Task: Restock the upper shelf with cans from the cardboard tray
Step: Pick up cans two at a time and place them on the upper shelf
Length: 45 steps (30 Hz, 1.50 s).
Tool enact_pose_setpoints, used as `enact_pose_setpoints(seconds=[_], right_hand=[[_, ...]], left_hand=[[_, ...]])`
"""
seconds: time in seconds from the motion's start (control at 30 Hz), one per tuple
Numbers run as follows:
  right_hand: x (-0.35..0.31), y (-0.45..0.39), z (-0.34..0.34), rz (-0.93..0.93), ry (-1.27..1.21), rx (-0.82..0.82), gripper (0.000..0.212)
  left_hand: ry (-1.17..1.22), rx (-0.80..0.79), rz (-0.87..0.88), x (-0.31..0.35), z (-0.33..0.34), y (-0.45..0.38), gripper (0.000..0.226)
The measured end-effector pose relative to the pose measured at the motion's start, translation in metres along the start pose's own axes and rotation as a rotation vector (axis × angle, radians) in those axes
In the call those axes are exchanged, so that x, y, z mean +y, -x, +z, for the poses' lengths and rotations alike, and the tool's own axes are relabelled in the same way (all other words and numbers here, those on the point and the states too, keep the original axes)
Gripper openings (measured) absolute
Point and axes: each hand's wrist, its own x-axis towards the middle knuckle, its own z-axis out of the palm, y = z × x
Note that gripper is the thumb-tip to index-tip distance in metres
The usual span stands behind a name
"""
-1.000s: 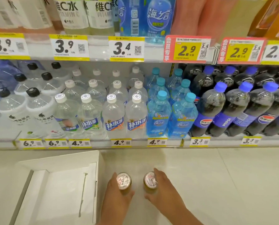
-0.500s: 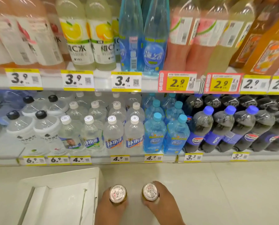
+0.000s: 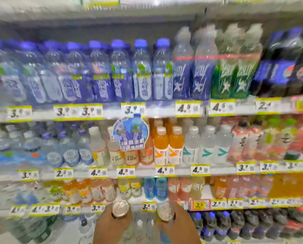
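Left hand: the left hand [image 3: 112, 224] is low in the middle, fingers wrapped round the left can [image 3: 120, 208], gripping it upright from below.
Right hand: the right hand [image 3: 182, 224] is just beside it, fingers closed round the right can [image 3: 165, 211], held at much the same height.
Cans, look: both show round silver tops facing the camera, with a pale pinkish tinge on the lids; the pull-tab detail is smeared by blur. Only a thin rim of each body shows above the fingers, colour hard to tell.
Cans, place: side by side and apart, in front of the yellow price tags [image 3: 148, 206] of a lower shelf, clear of the shelving.
Shelves: purple-capped water bottles [image 3: 142, 71] line the top row; orange drink bottles [image 3: 168, 147] and a round blue promo sign [image 3: 130, 132] sit in the row below.
Picture: heavy motion blur, worst at the edges.
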Motion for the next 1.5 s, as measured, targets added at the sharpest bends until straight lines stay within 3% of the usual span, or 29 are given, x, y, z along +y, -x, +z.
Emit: enact_pose_setpoints(seconds=[0.07,0.23,0.47,0.57,0.7,0.87,1.03,1.33,1.4,1.5], right_hand=[[-0.079,0.011,-0.051,-0.070,-0.008,-0.014,0.039],[-0.251,0.038,-0.151,-0.128,0.057,-0.026,0.049],[-0.423,0.043,-0.244,-0.258,0.108,0.085,0.038],[-0.479,0.047,-0.276,-0.286,0.120,0.138,0.043],[-0.527,0.046,-0.313,-0.278,0.159,0.204,0.068],[-0.573,0.033,-0.358,-0.268,0.226,0.225,0.089],[-0.600,0.007,-0.389,-0.329,0.264,0.244,0.089],[-0.636,-0.035,-0.415,-0.396,0.323,0.235,0.105],[-0.646,-0.042,-0.418,-0.393,0.334,0.227,0.101],[-0.663,-0.049,-0.421,-0.403,0.374,0.210,0.060]], left_hand=[[0.015,0.011,0.024,0.075,-0.048,0.015,0.044],[-0.088,0.025,0.039,0.226,-0.147,0.030,0.038],[-0.097,0.040,0.254,0.403,-0.277,0.056,0.029],[-0.085,0.097,0.327,0.455,-0.317,0.066,0.044],[-0.068,0.059,0.393,0.507,-0.346,0.079,0.037],[-0.134,0.073,0.396,0.559,-0.354,0.080,0.072],[-0.134,0.105,0.374,0.593,-0.345,0.083,0.097],[-0.187,0.159,0.348,0.625,-0.342,0.055,0.087],[-0.184,0.148,0.335,0.631,-0.344,0.046,0.084],[-0.190,0.142,0.338,0.637,-0.347,0.037,0.084]])
